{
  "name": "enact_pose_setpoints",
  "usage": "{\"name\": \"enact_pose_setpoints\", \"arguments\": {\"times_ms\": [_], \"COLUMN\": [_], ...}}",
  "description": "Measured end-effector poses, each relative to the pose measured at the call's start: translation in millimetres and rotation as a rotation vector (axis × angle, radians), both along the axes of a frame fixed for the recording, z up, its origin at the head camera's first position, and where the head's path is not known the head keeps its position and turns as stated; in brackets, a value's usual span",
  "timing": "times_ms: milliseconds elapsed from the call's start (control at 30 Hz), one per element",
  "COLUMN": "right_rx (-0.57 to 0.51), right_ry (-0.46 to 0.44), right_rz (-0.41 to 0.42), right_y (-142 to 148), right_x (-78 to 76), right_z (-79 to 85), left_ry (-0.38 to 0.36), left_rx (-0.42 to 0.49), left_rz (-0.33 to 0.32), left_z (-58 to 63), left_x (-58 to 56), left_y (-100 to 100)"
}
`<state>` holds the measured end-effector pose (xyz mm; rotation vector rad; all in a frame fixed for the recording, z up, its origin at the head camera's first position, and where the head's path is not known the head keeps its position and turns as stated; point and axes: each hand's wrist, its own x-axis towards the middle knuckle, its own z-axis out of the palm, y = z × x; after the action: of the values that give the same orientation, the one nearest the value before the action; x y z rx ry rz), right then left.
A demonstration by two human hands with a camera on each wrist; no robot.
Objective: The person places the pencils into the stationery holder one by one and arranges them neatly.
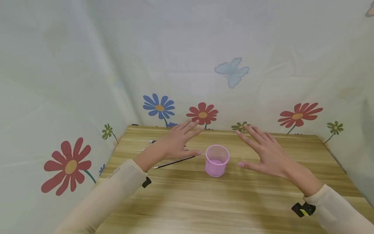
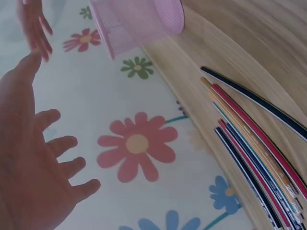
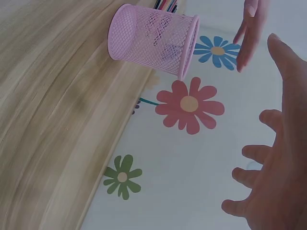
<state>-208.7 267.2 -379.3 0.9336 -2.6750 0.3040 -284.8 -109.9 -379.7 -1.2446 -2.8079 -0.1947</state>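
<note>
A pink mesh pencil cup [image 1: 215, 167] stands upright on the wooden table between the two hands. My left hand [image 1: 179, 141] hovers to its left with fingers spread, holding nothing. On the other side my right hand [image 1: 267, 152] is likewise raised, thumb and fingers apart. Several pencils [image 2: 259, 158] lie side by side on the table in the left wrist view; the left hand and forearm partly cover them in the head view. One black pencil [image 1: 174, 162] lies apart from that group, nearer the cup. In the right wrist view the mesh cup [image 3: 151, 40] appears sideways.
The wooden table [image 1: 187, 201] reaches back to a pale cloth wall [image 1: 181, 58] printed with flowers and a butterfly. More of this cloth hangs at the left and right sides. Black bands [image 1: 304, 209] sit at both wrists.
</note>
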Motion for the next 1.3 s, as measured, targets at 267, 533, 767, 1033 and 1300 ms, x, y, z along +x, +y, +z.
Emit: {"name": "enact_pose_setpoints", "arguments": {"times_ms": [267, 533, 767, 1033, 1300], "right_rx": [-0.041, -0.15, -0.382, -0.622, -0.807], "right_ry": [-0.029, -0.114, -0.28, -0.365, -0.502], "right_rz": [0.012, 0.039, 0.067, 0.076, 0.048], "right_y": [1, -13, -28, -41, -54], "right_x": [-1.2, -16.2, -18.9, -24.1, -28.0], "right_z": [-3.9, -32.4, -64.7, -98.0, -112.6], "left_ry": [-0.149, -0.179, -0.254, -0.157, -0.176], "left_rx": [0.16, 0.199, 0.187, 0.14, 0.153], "left_rz": [0.094, 0.146, 0.16, 0.212, 0.251], "left_z": [-14.4, -47.2, -86.1, -106.9, -113.5], "left_x": [-18.1, -26.6, -19.7, -12.2, -14.8], "left_y": [-21, -25, -12, 3, 8]}}
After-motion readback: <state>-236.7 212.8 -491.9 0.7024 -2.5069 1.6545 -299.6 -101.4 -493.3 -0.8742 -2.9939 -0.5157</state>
